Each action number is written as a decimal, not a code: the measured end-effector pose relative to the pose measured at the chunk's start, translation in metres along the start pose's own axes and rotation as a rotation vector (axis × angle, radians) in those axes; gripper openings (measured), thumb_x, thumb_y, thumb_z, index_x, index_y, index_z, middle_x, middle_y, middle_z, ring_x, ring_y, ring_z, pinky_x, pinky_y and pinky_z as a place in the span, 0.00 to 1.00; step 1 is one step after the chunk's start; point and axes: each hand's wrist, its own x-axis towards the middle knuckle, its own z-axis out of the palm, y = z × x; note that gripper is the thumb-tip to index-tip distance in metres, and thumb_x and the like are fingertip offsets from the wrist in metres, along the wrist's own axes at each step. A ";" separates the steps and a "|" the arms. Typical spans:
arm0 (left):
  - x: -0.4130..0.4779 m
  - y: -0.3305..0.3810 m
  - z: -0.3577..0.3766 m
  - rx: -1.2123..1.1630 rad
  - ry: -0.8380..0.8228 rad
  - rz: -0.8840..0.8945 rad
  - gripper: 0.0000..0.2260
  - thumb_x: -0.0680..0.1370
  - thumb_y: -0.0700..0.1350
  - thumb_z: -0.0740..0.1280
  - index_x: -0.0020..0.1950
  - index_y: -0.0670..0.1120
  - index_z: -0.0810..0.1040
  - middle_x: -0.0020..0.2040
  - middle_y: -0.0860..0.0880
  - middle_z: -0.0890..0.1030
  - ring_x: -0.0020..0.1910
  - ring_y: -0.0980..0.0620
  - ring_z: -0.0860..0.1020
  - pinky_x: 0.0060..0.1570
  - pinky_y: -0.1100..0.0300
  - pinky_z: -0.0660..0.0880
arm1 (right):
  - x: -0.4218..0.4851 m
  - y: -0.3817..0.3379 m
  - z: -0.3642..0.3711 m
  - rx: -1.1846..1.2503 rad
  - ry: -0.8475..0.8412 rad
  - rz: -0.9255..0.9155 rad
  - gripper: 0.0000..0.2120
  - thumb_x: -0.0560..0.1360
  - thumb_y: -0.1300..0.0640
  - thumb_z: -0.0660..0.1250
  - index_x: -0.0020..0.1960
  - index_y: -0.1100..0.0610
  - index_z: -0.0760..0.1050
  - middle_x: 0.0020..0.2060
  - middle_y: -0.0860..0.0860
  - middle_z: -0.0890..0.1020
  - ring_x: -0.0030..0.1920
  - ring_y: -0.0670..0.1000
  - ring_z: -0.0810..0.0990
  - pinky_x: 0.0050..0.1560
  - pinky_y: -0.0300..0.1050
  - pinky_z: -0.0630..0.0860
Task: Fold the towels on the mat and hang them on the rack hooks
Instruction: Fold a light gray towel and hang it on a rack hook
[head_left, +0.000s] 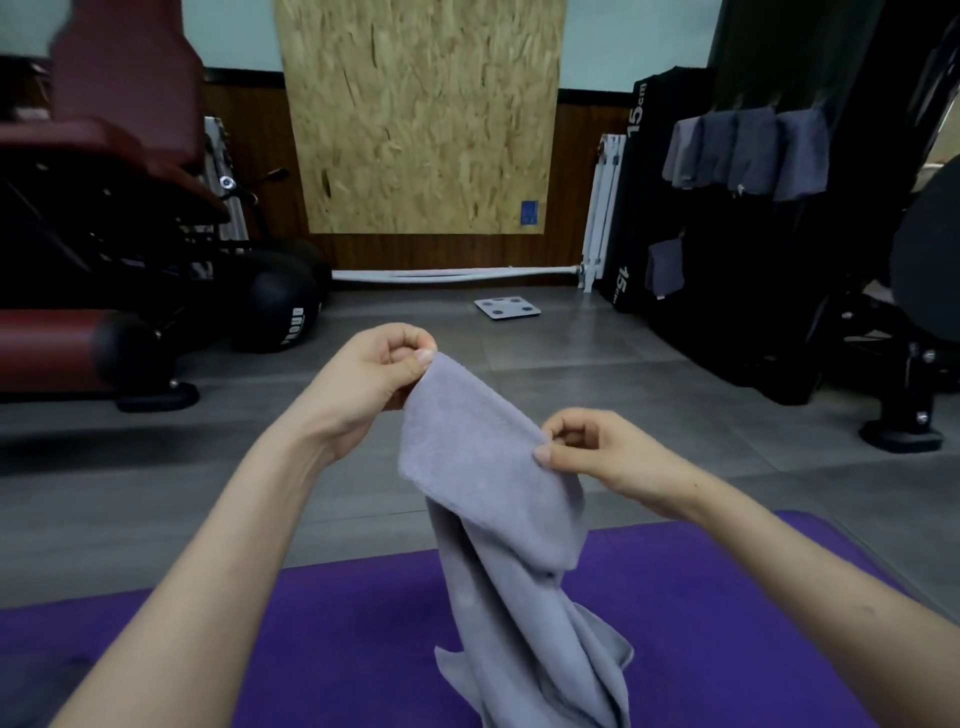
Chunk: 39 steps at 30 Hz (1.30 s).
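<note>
Pinching one top corner of the grey towel (498, 483) with my left hand (374, 382) and the other with my right hand (597, 452), I hold it up between them. Its lower end drapes onto the purple mat (337, 639) below my hands. Beyond my right hand, folded towels (748, 153) hang on the black rack (727, 270).
</note>
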 end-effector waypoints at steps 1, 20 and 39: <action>0.000 -0.003 -0.002 -0.015 0.035 -0.007 0.09 0.80 0.36 0.60 0.42 0.45 0.73 0.30 0.53 0.76 0.30 0.57 0.71 0.31 0.67 0.70 | -0.001 -0.007 -0.002 0.022 0.055 -0.036 0.02 0.75 0.61 0.69 0.44 0.58 0.77 0.38 0.51 0.79 0.41 0.46 0.75 0.44 0.37 0.70; -0.001 -0.013 0.043 0.325 -0.222 0.037 0.05 0.72 0.48 0.72 0.39 0.48 0.81 0.37 0.52 0.82 0.38 0.59 0.77 0.40 0.63 0.72 | -0.019 -0.012 0.014 0.187 0.233 -0.017 0.05 0.71 0.60 0.72 0.46 0.59 0.82 0.42 0.55 0.84 0.43 0.47 0.81 0.48 0.41 0.77; 0.014 -0.071 -0.003 1.187 -0.124 -0.274 0.06 0.71 0.50 0.71 0.43 0.52 0.76 0.47 0.52 0.80 0.48 0.50 0.77 0.45 0.58 0.72 | -0.041 0.057 -0.036 -0.321 0.535 0.058 0.07 0.69 0.61 0.75 0.42 0.51 0.79 0.32 0.46 0.79 0.31 0.39 0.75 0.40 0.32 0.72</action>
